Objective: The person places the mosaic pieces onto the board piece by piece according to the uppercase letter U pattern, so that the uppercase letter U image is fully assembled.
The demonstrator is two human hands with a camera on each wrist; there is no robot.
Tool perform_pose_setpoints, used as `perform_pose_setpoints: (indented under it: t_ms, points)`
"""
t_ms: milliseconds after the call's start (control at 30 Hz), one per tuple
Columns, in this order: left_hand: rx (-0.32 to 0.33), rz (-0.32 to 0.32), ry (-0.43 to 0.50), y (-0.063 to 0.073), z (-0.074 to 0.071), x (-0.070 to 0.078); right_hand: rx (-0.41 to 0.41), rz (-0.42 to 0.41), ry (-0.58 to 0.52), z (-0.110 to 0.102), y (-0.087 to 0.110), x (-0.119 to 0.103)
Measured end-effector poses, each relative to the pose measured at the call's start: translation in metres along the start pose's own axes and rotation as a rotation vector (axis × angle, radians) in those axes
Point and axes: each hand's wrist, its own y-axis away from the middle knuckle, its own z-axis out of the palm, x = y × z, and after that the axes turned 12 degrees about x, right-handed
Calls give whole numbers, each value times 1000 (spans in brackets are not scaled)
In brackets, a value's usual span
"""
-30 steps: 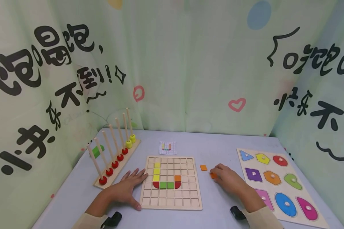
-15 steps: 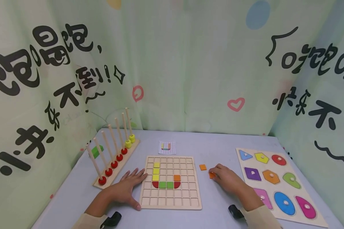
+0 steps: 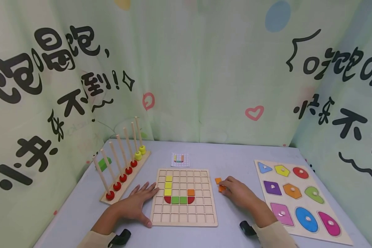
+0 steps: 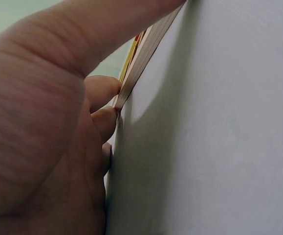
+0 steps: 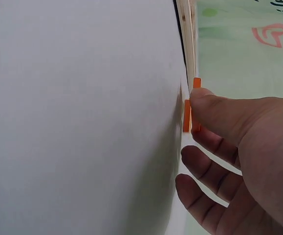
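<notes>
Between the thumb and forefinger of my right hand (image 3: pixel 240 194) is an orange square tile (image 5: pixel 197 83), lifted slightly off the table. A second orange tile (image 3: pixel 218 181) lies on the table close by, partly covered by the held one in the right wrist view. My left hand (image 3: pixel 133 206) is spread beside the wooden grid board (image 3: pixel 201 215), with fingertips and thumb touching its left edge. On the board, yellow tiles (image 3: pixel 168 185), red rounded tiles (image 3: pixel 167 199), green tiles (image 3: pixel 179 200) and one orange tile (image 3: pixel 190 192) fill part of the grid.
Behind the board lies a small pattern card (image 3: pixel 180 159). A wooden peg stand (image 3: pixel 124 185) with red and yellow beads stands left, a green piece (image 3: pixel 104 164) beyond it. A knobbed shape puzzle (image 3: pixel 289 213) lies right. Curtains (image 3: pixel 201 86) surround the table.
My right hand has moved left with the orange tile, bringing it close to the loose orange tile and the board. My left hand stays at the board's edge.
</notes>
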Motion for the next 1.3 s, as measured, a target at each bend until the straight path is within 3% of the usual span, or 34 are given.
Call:
perform_pose_setpoints:
  t_ms: [600,1300]
  points:
    - [2,-3,5,0,2,-2,-16,-82,-32,10,-15,-21]
    - [5,-9,3,0,1,-1,-104,-71,-38,19,-35,-46]
